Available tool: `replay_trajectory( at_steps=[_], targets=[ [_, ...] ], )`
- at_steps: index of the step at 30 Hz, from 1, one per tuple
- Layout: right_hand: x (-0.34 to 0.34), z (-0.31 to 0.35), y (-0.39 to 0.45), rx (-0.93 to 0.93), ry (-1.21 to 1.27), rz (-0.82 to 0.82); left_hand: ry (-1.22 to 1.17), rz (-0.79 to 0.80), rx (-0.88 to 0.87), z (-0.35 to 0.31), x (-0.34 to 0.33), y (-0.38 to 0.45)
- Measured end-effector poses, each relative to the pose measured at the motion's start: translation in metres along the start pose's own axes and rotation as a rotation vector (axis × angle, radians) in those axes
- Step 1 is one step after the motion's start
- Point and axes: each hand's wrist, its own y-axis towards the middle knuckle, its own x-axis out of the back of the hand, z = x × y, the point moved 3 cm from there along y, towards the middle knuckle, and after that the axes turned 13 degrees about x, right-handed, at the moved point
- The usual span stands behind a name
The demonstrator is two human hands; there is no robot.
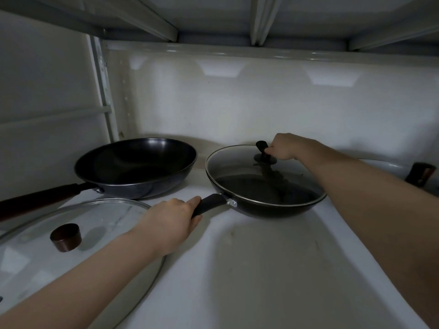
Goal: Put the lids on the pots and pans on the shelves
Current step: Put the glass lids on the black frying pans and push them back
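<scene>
A black wok [266, 206] stands in the middle of the white shelf with a glass lid [240, 172] resting on its rim. My right hand [283, 148] pinches that lid's black knob [262, 150]. My left hand [175, 216] grips the wok's black handle [210, 203]. To the left stands an uncovered dark pan [135, 167] with a brown handle [38, 204]. In front of it a large glass lid [78, 248] with a brown knob [66, 236] lies flat on the shelf, partly under my left forearm.
At the far right edge another lid with a brown handle [419, 174] peeks out behind my right arm. The shelf floor [249, 269] is white. The back wall is close behind the pans, and the upper shelf's underside [213, 17] hangs low overhead.
</scene>
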Motion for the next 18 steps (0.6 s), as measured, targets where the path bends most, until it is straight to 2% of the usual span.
replay_trajectory(
  at_steps=[8, 14, 18],
  targets=[
    [0.003, -0.007, -0.023, 0.023, -0.074, -0.119, -0.049, 0.033, 0.012, 0.003, 0.000, 0.000],
    [0.000, 0.004, -0.097, 0.066, -0.154, -0.288, -0.091, 0.137, 0.053, 0.005, 0.019, -0.010],
    [-0.014, 0.041, -0.157, 0.203, -0.118, -0.326, -0.138, 0.030, 0.091, 0.013, 0.052, -0.032]
  ],
)
